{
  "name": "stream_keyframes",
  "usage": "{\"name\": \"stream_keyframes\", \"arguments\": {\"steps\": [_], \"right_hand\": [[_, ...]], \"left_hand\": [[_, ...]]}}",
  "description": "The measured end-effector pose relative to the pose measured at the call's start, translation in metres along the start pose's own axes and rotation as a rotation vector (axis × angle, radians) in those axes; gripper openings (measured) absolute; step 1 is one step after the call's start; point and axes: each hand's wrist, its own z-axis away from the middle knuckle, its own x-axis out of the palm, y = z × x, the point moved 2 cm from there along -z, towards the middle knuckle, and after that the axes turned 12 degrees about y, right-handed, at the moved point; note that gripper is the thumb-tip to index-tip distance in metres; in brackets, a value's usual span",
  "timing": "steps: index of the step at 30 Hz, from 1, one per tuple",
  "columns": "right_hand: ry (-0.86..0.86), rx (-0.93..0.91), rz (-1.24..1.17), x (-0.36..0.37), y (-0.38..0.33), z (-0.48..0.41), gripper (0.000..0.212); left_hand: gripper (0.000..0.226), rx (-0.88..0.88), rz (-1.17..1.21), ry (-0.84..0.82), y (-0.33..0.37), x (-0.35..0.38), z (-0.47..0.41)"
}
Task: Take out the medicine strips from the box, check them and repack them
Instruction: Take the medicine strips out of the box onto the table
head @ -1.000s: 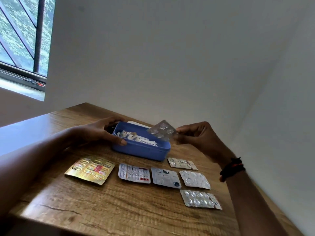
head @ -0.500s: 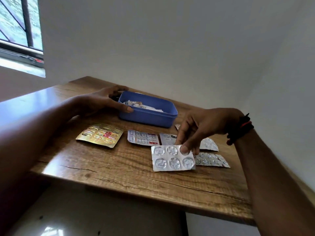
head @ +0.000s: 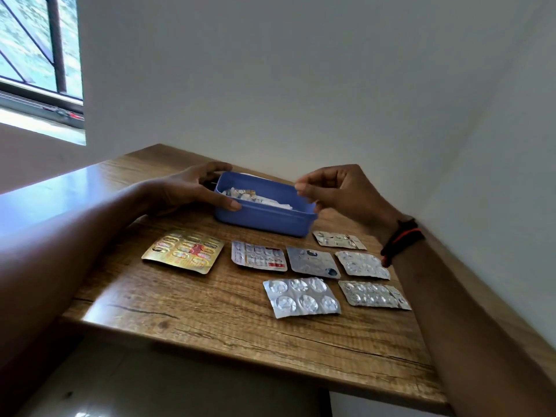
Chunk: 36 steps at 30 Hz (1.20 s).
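Where the box sits: the box [head: 261,219] is at the far side of the table [head: 210,326], near the wall, open on top.
Left hand: the left hand [head: 186,191] grips the box's left end, with the thumb on the near wall and the fingers round the far side. I think this stops the box from sliding.
Right hand: the right hand [head: 331,188] hangs over the box's right end. Its fingers are bent, with the tips close to the thumb, and I see nothing in them. It looks ready to pick out one more strip.
Inside the box: more strips [head: 255,196] lie in a heap, white and silvery. I cannot count them.
On the table: seven strips lie flat in front of the box, side by side, likely so each one can be seen well.
Gold strip: the gold strip [head: 183,251] is on the far left, shiny, with long bumps and a red patch.
Red-and-white strip: the red-and-white strip [head: 258,256] lies next, with small print on it.
Grey strip: the grey strip [head: 313,262] looks smooth, with dark marks.
Six-bubble strip: the six-bubble strip [head: 302,297] is the nearest one, silver, with big round bumps.
Other strips: three silver ones lie on the right, crinkly, with small bumps.
Task so far: taking out is not done, I think. Packing back has not begun.
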Motion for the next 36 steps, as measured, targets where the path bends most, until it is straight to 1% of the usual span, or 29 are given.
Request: {"name": "stream_keyframes", "arguments": {"steps": [2, 3, 5, 7, 8, 10, 18, 21, 26, 32, 36], "right_hand": [[0.064, -0.042, 0.097, 0.015, 0.001, -0.008, 0.02], [0.052, -0.043, 0.16, 0.023, 0.001, -0.014, 0.023], [-0.065, -0.018, 0.305, 0.036, 0.001, -0.022, 0.03], [-0.211, 0.007, 0.419, 0.046, 0.0, -0.03, 0.032], [-0.26, 0.023, 0.435, 0.05, -0.001, -0.033, 0.031], [-0.309, 0.048, 0.42, 0.054, -0.001, -0.038, 0.028], [-0.362, 0.111, 0.304, 0.055, -0.001, -0.037, 0.023], [-0.381, 0.106, 0.324, 0.058, -0.003, -0.036, 0.024], [-0.407, 0.14, 0.427, 0.066, -0.001, -0.037, 0.031], [-0.373, 0.151, 0.309, 0.066, 0.005, -0.037, 0.012], [-0.369, 0.116, 0.269, 0.066, 0.006, -0.036, 0.011]], "left_hand": [[0.15, -0.005, -0.008, -0.011, 0.0, 0.0, 0.0], [0.145, -0.004, -0.017, -0.017, 0.0, -0.001, 0.0], [0.129, 0.0, -0.02, -0.01, -0.002, -0.001, -0.001], [0.124, 0.002, -0.024, -0.005, -0.003, 0.0, -0.002], [0.123, 0.001, -0.03, -0.004, -0.003, -0.001, -0.002], [0.123, -0.002, -0.033, -0.005, -0.003, -0.002, -0.003], [0.121, 0.013, -0.051, -0.002, -0.004, 0.0, -0.004], [0.122, 0.009, -0.057, 0.003, -0.004, 0.0, -0.005], [0.121, 0.007, -0.052, -0.001, -0.006, -0.001, -0.006], [0.111, 0.016, -0.035, -0.009, -0.009, -0.002, -0.007], [0.112, 0.027, -0.036, -0.023, -0.009, -0.002, -0.008]]}}
